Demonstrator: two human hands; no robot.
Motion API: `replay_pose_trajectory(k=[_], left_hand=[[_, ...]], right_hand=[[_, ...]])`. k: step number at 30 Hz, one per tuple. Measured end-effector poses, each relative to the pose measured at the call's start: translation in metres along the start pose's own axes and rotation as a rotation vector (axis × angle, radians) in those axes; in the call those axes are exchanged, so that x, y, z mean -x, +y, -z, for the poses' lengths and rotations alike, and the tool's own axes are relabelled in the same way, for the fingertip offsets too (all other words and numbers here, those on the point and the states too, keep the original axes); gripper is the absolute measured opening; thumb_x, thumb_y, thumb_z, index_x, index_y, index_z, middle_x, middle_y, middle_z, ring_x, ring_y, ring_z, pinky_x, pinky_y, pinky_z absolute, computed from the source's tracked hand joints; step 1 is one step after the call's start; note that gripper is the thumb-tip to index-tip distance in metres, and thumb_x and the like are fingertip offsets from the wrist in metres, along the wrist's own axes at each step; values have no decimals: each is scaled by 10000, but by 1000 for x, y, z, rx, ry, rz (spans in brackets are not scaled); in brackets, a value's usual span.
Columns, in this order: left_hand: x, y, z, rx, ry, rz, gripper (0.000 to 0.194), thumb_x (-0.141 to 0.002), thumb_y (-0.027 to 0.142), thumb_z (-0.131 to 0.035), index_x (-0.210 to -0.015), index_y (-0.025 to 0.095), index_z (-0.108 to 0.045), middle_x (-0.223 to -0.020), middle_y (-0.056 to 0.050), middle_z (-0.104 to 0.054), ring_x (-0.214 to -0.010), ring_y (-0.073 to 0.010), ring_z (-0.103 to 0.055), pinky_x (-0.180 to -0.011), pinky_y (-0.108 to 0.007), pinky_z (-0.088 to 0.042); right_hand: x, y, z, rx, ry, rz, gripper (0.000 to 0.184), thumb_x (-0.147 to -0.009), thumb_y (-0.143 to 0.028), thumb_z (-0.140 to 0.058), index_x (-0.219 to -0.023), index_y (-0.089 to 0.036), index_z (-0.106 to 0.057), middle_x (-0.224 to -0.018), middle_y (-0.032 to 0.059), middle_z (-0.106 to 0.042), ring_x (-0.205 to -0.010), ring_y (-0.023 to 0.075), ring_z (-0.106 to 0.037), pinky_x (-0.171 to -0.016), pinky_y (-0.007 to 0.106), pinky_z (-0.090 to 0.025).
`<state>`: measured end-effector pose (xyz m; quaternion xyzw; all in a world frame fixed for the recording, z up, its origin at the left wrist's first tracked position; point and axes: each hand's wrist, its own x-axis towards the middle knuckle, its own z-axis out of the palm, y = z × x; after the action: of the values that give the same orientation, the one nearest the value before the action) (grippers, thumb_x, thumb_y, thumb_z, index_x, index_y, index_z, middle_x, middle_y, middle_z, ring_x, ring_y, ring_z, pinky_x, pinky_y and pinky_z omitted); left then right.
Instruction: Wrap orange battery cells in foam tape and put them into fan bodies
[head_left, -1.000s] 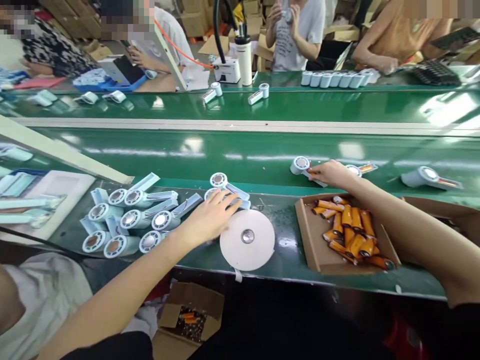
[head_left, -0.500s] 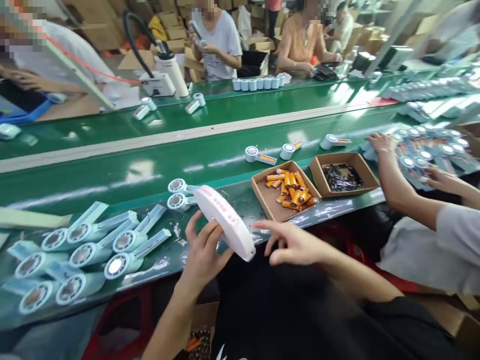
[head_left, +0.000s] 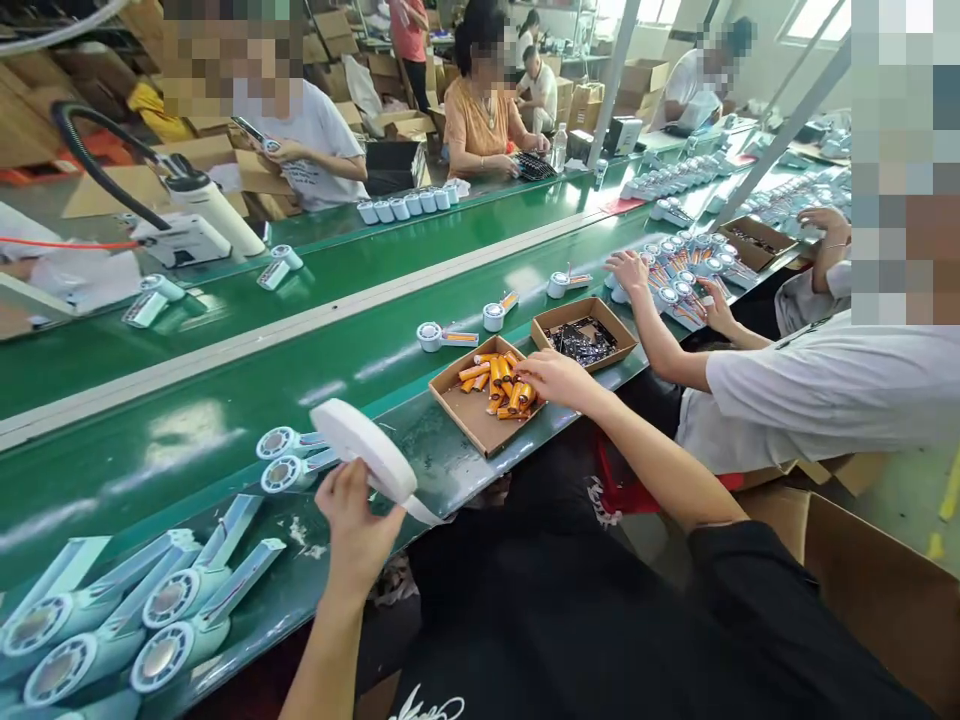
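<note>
My left hand [head_left: 356,525] is closed around a roll of white tape [head_left: 364,445], held up over the front edge of the bench; a loose tape end hangs from its lower side. My right hand [head_left: 562,380] reaches into a shallow cardboard box at its right side, fingers stretched over orange cylindrical batteries [head_left: 499,375]. Its fingertips are at the pile, and nothing held shows; the thumb is hidden. Two pale blue handheld fans [head_left: 281,473] lie just behind the tape roll. Several more fans with open handles [head_left: 172,595] lie at the lower left.
The cardboard box [head_left: 480,440] stands beside another box [head_left: 628,345] of small black parts. Fans with orange batteries [head_left: 450,338] rest on the green conveyor [head_left: 247,390]. At right, a co-worker's hands [head_left: 630,270] are among many fans. Other people sit across the belt.
My right hand has moved from beside the tape roll to the batteries. A loose tape end now hangs from the roll. The view has turned to the right.
</note>
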<state>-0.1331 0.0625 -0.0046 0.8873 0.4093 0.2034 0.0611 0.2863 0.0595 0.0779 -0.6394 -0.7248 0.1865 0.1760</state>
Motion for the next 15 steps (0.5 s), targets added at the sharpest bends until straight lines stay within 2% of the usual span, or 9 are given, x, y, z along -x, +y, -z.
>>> replay_pose_trajectory(k=[3,6,9,12,15], left_hand=[[-14,41,-21,-30,187,113,887,-916,218,-681,-1638,307,-173,-1400,-190,-541,-1442,-412,-404,-1167,-699,-430],[-25,75,-31,-39,168,129,959,-876,127,-672,-1648,360,-152,-1377,-150,-575,-1388,-405,-447,-1127,-673,-468],[-27,92,-35,-61,176,164,932,-860,111,-675,-1639,325,-211,-1366,-155,-590,-1347,-407,-467,-1090,-661,-490],[-21,103,-39,-93,218,185,834,-848,109,-683,-1587,247,-323,-1321,-164,-605,-1307,-411,-481,-1041,-636,-523],[-14,117,-42,-110,203,235,781,-826,78,-676,-1540,198,-383,-1325,-174,-599,-1298,-409,-477,-1035,-615,-530]], right_hand=[[-37,27,3,218,-44,141,367,-1031,-299,-569,-1341,-154,-703,-1253,142,-697,-1182,269,-603,-1115,419,-447],[-64,33,-9,321,-180,293,378,-954,-279,-684,-1317,-181,-716,-1286,141,-656,-1218,302,-571,-1036,412,-478],[-80,42,-22,356,-223,394,250,-924,-177,-668,-1153,-168,-767,-1255,155,-681,-1257,317,-558,-1000,398,-479],[-89,57,-30,113,-114,418,252,-990,-243,-598,-1177,-179,-754,-1309,145,-706,-1260,290,-582,-1063,409,-461],[-93,65,-33,-313,55,229,428,-1098,-329,-344,-1293,-156,-684,-1260,132,-742,-1152,248,-664,-1017,387,-512]])
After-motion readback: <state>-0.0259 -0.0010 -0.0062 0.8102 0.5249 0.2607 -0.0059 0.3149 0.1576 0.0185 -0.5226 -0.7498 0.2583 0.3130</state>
